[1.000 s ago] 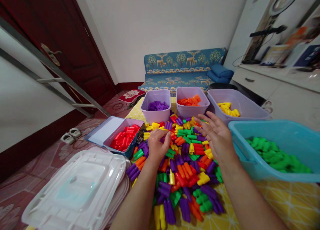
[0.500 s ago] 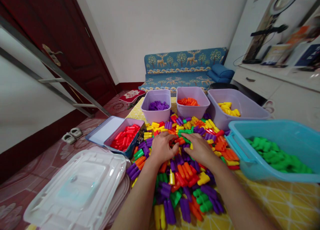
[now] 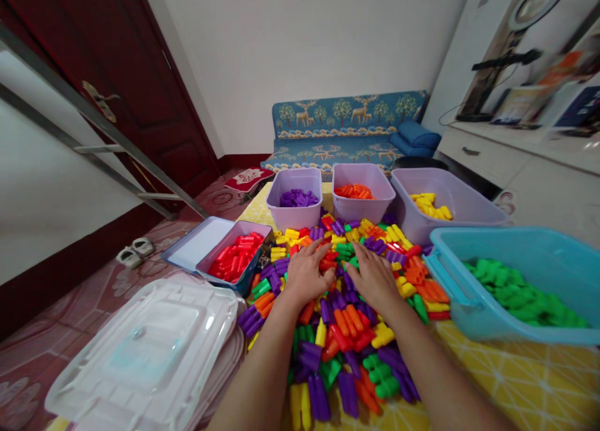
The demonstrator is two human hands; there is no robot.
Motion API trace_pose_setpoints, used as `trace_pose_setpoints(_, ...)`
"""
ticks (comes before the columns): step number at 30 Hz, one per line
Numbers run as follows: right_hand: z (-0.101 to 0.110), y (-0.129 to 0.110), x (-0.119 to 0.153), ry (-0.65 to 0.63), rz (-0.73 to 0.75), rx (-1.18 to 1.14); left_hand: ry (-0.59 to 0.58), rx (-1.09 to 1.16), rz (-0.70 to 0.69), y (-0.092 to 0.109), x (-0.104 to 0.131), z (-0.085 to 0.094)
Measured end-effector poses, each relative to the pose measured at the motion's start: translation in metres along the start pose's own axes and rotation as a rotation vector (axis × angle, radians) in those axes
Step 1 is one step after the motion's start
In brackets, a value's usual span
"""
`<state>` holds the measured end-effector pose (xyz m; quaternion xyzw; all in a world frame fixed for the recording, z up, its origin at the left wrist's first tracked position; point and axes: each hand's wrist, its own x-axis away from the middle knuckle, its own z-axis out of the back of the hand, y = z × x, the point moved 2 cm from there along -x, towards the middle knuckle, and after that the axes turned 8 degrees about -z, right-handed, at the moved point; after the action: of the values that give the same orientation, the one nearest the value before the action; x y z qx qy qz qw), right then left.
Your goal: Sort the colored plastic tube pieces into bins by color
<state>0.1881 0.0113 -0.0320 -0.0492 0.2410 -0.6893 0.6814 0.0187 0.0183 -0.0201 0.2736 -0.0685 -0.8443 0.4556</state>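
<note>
A loose pile of bullet-shaped plastic building blocks [image 3: 347, 322] in purple, yellow, red, orange and green covers the middle of the table. My left hand [image 3: 307, 272] rests palm down on the pile, its fingers apart and pointing away from me. Beside it on the right, my right hand [image 3: 375, 276] lies over the blocks with its fingers spread too. Between the two hands, green blocks [image 3: 345, 251] and purple ones show. Neither hand visibly grips a block, though the blocks under the palms are hidden.
Lilac bins hold purple [image 3: 299, 198], orange [image 3: 355, 192] and yellow blocks [image 3: 429, 206] at the back. Green blocks fill part of a blue tub [image 3: 452, 281] at right. Red blocks lie in an open box [image 3: 266, 243] at left, near stacked clear lids [image 3: 140, 350].
My right hand has turned and spread its fingers, shifting slightly right and forward. The fingers of my left hand have straightened a little. A yellow block near the middle has tilted.
</note>
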Motion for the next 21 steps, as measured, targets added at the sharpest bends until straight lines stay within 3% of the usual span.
trace_pose_setpoints(6,-0.0044,-0.0018,0.0012,-0.013,0.055,-0.010,0.016,0.001,-0.012,0.0033,-0.0037,0.0009)
trace_pose_setpoints(12,-0.0065,-0.0015,0.0028,-0.002,-0.046,0.056,-0.003,0.011,0.008,0.0041,-0.0050,0.0010)
trace_pose_setpoints(21,-0.0027,-0.0014,0.0016,-0.052,-0.045,-0.030,-0.055,-0.021,-0.014,0.0064,-0.0050,0.0022)
